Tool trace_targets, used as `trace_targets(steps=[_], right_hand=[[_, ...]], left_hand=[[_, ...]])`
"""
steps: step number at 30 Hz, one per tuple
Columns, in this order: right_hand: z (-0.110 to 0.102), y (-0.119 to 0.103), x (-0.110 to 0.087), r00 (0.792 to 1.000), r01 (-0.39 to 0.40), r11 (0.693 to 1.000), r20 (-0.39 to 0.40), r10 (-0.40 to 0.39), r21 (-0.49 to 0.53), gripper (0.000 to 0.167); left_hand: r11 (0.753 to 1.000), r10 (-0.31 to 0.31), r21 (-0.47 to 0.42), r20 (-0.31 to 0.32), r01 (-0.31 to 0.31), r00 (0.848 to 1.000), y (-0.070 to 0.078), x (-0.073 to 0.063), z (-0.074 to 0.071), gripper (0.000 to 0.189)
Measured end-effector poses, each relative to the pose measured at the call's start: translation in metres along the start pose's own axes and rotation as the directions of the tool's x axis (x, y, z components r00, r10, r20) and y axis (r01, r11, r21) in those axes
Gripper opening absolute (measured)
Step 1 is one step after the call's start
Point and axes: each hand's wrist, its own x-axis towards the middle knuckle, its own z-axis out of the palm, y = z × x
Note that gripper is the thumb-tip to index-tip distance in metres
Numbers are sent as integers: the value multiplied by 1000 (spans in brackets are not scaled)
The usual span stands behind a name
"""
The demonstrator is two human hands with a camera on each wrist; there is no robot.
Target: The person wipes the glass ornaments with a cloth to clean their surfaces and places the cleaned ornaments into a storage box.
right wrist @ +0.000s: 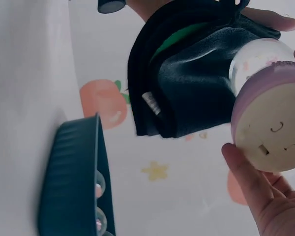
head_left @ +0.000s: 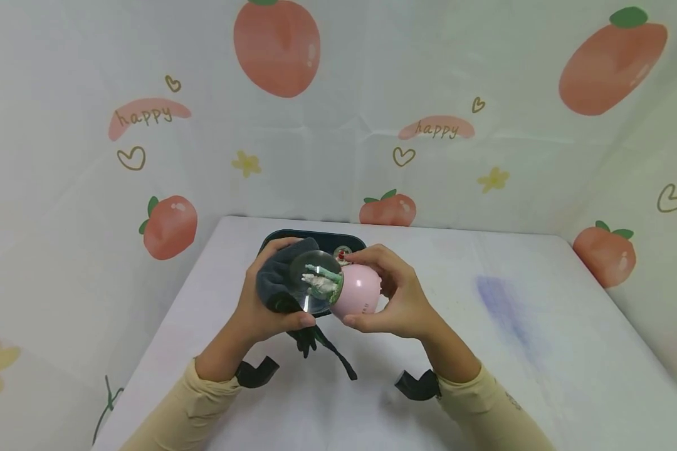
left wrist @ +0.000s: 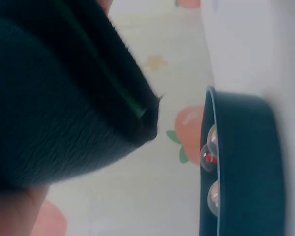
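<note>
A snow globe with a pink base [head_left: 356,291] is held on its side between both hands, its clear dome with a small white-and-green figure facing left. My right hand [head_left: 400,299] grips the base between thumb and fingers; the right wrist view shows the cream underside [right wrist: 275,128]. My left hand [head_left: 254,313] holds a dark teal cloth [head_left: 273,275] against the dome's left side. In the right wrist view the folded cloth [right wrist: 191,88] hangs beside the dome, with a green inner face and a small white tag. A dark cord [head_left: 336,352] dangles below the cloth.
Behind the hands stands a dark teal tray [head_left: 321,240] on the white table [head_left: 457,282]. Several small clear globes [left wrist: 208,157] sit in it. Black wrist pieces [head_left: 256,373] stick out from the sleeves. A fruit-printed curtain [head_left: 327,144] hangs behind and beside the table.
</note>
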Motion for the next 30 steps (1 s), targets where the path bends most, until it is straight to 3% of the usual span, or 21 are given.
trace_targets(steps=[4,7,10,14,18,24,30], right_hand=[[0,-4,0,999,-24,998,-35,22,-59,77],[-1,-7,0,999,-7,993,-39,3,-118,77],[-3,-9,0,997,68,974,-23,-75,-217,77],[-6,-13,0,982,183,923,20,-188,-337,76],[-6,-16,0,973,227,901,56,-222,-371,76],[-6,-15,0,977,214,909,59,-207,-359,81],[-6,-11,-1,997,72,979,39,-65,-189,98]], left_hand=[[995,-5,-97,28,7,1000,-3,0,3,114],[994,-30,-108,25,33,999,-4,0,5,114],[992,-61,-105,33,64,998,-5,0,5,113],[989,-103,-101,63,109,993,-5,-1,3,111],[987,-129,-82,77,135,989,-7,-1,3,107],[991,-112,-70,59,116,992,-6,-1,5,106],[994,-68,-88,10,69,998,-3,-1,7,105]])
